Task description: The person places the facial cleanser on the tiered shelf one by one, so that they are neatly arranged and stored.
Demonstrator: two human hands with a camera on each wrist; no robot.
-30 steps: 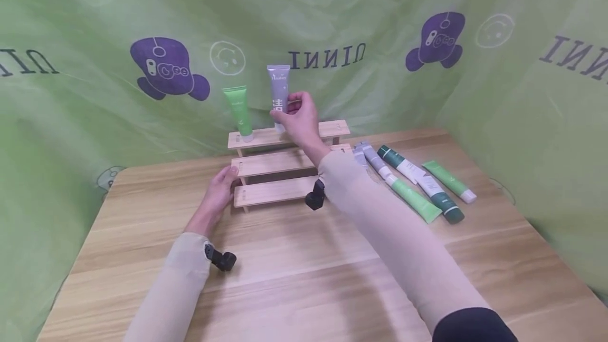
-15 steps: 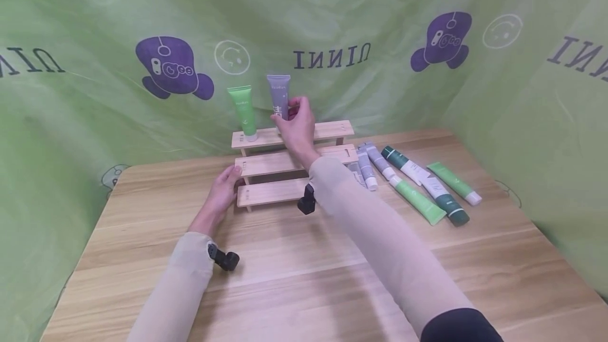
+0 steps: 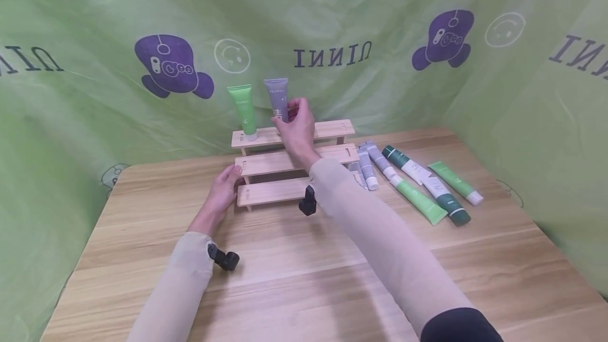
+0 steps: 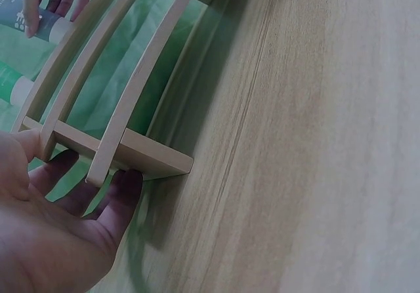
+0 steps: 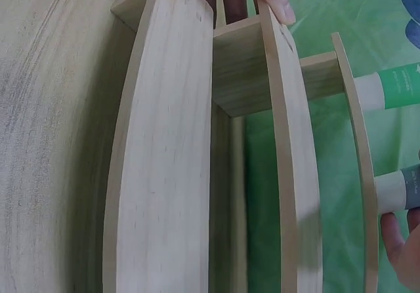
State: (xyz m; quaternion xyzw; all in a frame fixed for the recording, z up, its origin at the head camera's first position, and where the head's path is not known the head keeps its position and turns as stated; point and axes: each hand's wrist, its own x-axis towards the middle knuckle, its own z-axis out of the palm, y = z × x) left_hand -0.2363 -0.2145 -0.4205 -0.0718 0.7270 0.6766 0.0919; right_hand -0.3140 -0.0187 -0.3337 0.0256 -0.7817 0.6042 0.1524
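A three-tier wooden display rack [image 3: 280, 162] stands on the table. My left hand [image 3: 222, 192] grips its left end, the thumb on the middle shelf and the fingers curled around the side, as the left wrist view shows. With thumb and fingers my right hand [image 3: 298, 126] pinches a grey-purple squeeze tube [image 3: 277, 94] upright at the top shelf. In the right wrist view that tube's white cap [image 5: 390, 192] meets the shelf surface. To its left a green squeeze tube [image 3: 244, 112] stands cap-down on the same shelf, apart from it.
Right of the rack several tubes lie on the wooden table [image 3: 266, 289]: grey-purple ones [image 3: 378, 158], green ones [image 3: 418, 199] and white-and-dark-green ones [image 3: 446, 199]. A green printed curtain [image 3: 332, 9] hangs close behind the rack.
My right hand has lowered the grey-purple tube from above the top shelf until its cap meets the wood. The left hand has kept its grip on the rack. The view has shifted slightly.
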